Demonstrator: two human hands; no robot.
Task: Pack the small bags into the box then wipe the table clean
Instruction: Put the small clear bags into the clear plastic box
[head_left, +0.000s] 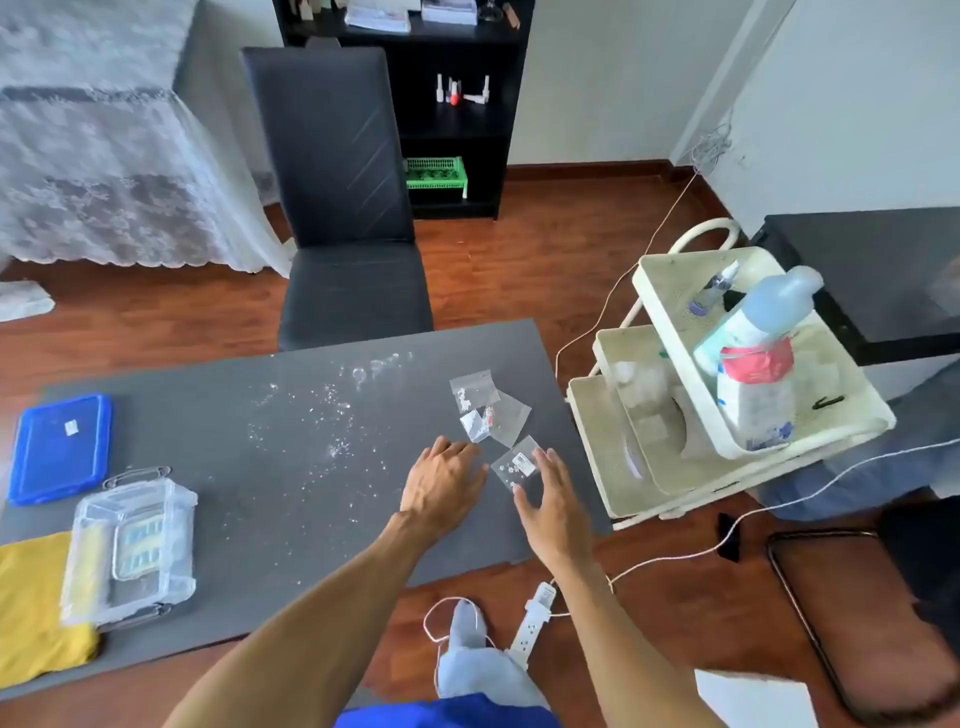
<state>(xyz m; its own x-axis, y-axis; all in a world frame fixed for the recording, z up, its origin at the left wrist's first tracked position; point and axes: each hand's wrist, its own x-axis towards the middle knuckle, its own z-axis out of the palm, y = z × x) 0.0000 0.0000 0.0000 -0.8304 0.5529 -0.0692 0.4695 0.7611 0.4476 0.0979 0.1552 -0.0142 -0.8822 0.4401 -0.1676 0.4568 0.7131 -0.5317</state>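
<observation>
Several small clear plastic bags (485, 410) with tiny white pieces inside lie in a loose pile near the right end of the grey table (291, 467). One more small bag (517, 465) with a white label lies closest to me. My left hand (444, 483) rests flat on the table just left of that bag, holding nothing. My right hand (553, 501) hovers with spread fingers over the bag's right edge. A clear plastic box (132, 551) stands without its lid at the table's left, and its blue lid (62, 447) lies behind it. A yellow cloth (34, 608) lies at the front left corner.
White crumbs and droplets (332, 415) are scattered over the table's middle. A dark chair (343, 208) stands behind the table. A cream tiered cart (727, 384) with bottles stands close to the table's right end. A power strip (532, 623) and cords lie on the floor.
</observation>
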